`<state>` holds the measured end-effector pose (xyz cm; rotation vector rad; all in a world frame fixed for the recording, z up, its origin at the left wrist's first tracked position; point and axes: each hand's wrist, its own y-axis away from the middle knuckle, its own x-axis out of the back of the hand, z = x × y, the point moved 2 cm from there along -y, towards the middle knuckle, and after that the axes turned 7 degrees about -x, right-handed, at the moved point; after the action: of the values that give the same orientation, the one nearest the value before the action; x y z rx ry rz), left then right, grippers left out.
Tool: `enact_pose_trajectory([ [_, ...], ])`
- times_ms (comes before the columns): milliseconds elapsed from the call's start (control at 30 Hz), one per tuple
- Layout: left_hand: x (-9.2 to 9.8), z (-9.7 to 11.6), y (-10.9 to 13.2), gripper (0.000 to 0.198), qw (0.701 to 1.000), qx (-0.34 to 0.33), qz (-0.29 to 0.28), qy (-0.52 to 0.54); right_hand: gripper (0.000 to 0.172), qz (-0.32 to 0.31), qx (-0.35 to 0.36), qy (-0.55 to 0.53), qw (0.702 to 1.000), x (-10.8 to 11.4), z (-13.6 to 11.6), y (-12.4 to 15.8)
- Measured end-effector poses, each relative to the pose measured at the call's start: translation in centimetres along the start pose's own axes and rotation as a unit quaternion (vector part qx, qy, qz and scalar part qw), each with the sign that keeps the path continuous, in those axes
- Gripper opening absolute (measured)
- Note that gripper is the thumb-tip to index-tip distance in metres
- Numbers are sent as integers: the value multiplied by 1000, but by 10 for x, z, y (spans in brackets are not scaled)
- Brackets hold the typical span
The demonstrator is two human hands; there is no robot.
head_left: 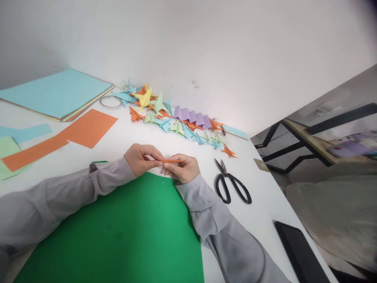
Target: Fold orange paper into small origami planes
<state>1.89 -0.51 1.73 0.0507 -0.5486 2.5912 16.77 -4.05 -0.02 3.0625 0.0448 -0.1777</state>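
Both hands meet over the far edge of a large green sheet [123,228], pinching one small folded piece of orange paper [172,161]. My left hand [144,159] holds its left end between thumb and fingertips. On the other end, my right hand [184,167] is closed around it with thumb below and fingers above. The paper looks thin and narrow from here, and its exact folded shape is partly hidden by the fingers. Beyond the hands lies a row of folded paper shapes in several colours, among them a yellow one [144,97] and a purple pleated strip [191,117].
Black-handled scissors [228,182] lie right of my right hand, blades slightly apart. A dark phone-like slab [299,251] rests near the table's right edge. At left are cut orange paper [91,127], a tape roll [110,102] and a stack of blue-topped sheets [59,92]. A wall stands behind.
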Motion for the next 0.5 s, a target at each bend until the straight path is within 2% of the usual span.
enact_pose_trajectory([
  [267,-1,0,1,14,1000,-3,-4,-11,20,3,5,-3,1000,2,-1,0],
  [500,-2,13,3,11,991,-82,-22,-100,18,-8,17,5,1000,1,-1,0],
])
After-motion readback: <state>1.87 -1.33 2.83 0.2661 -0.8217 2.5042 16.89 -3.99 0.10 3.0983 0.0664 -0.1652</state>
